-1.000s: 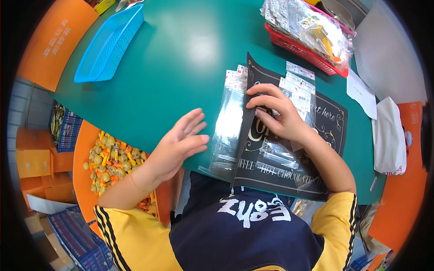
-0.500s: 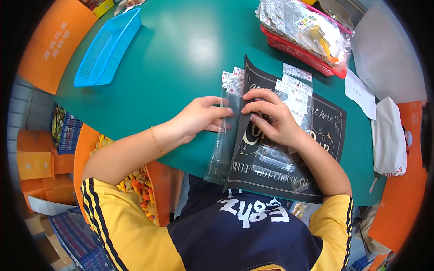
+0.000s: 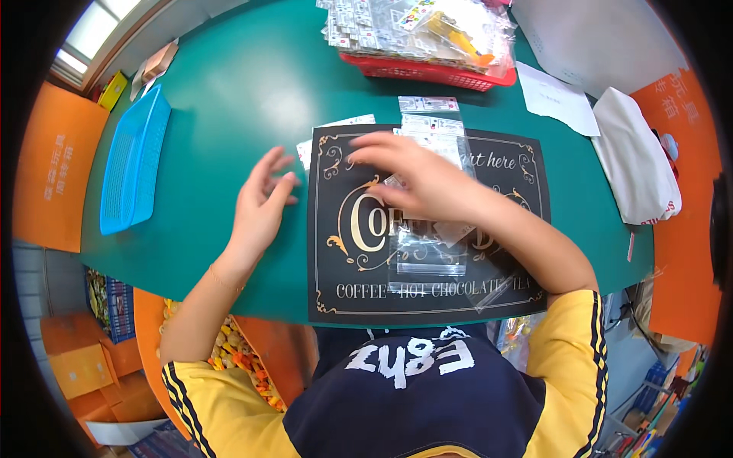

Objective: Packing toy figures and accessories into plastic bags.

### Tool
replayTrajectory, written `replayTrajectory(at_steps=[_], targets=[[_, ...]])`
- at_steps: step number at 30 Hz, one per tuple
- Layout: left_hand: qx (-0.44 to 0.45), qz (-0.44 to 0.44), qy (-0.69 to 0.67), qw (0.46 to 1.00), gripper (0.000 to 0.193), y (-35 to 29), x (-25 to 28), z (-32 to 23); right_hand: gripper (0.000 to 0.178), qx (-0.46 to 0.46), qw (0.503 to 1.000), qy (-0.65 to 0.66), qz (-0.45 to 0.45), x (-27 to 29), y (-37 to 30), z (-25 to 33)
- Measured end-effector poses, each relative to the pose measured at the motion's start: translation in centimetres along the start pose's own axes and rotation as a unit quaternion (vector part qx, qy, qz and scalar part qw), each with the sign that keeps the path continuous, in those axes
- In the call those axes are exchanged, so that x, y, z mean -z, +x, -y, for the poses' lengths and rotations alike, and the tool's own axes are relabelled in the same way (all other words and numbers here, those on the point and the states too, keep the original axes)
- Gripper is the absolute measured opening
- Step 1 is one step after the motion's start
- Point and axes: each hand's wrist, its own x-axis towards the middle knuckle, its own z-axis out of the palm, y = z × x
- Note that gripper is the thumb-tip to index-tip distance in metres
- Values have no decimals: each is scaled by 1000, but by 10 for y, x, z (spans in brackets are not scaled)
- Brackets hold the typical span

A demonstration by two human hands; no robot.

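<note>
A black mat (image 3: 347,298) with pale ornate lettering lies flat on the green table. On it rests a pile of clear plastic bags (image 3: 431,263) with white printed labels. Over the mat's upper part hovers my right hand (image 3: 416,179), fingers apart and slightly blurred, with the bags partly hidden beneath it. My left hand (image 3: 267,191) is in the air just left of the mat, its fingers loosely spread and nothing in them. White labels (image 3: 347,121) poke out from beneath the mat's upper left edge; the rest of those pieces is hidden.
A red basket (image 3: 427,72) heaped with labelled packets stands at the back. An empty blue basket (image 3: 134,168) sits at the left. Paper (image 3: 557,99) and a white cloth bundle (image 3: 634,156) lie at the right. Below the table's left edge, an orange bin (image 3: 267,343) holds small colourful pieces.
The mat's raised left edge has come down flat over the clear bags there. My left hand has let go of them and moved away left. The whole view has shifted.
</note>
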Motion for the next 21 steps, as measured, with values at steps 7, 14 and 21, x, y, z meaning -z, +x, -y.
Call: replayTrajectory(at_steps=[7,14,21], targets=[[-360,194,320,855,28,-25,-42,-28,77,-323,944,-72,8,78,-95,5],[-372,270,404,791,54,-12,-116,-22,40,-358,933,33,17,69,-122,-5],[-362,243,408,802,54,-5,-130,-35,21,-363,929,72,9,80,-127,-10]])
